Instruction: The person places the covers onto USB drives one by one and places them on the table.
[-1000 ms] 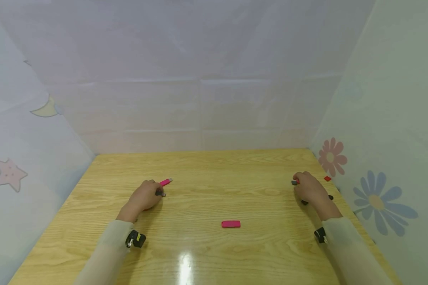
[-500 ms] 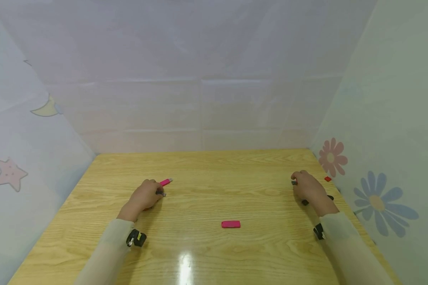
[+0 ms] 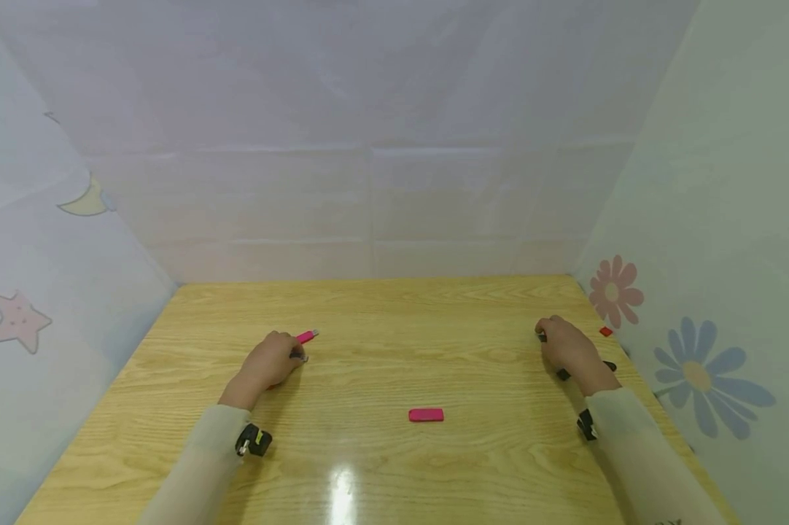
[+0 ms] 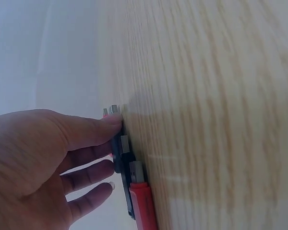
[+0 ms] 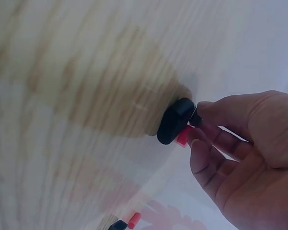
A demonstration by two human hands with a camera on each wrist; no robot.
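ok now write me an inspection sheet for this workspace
Surface: wooden table, glare near the front.
Job's things: pink USB stick, red USB stick and two black USB sticks on the left; pink piece alone, front of centre; rounded black piece and small red piece on the right.
Clutter: nothing seen.
Hands: left hand pinches one black stick; right hand pinches a small dark piece, type unclear.
Cables: nothing seen.
Surroundings: pale sheets on three sides, printed with flowers, star and moon.
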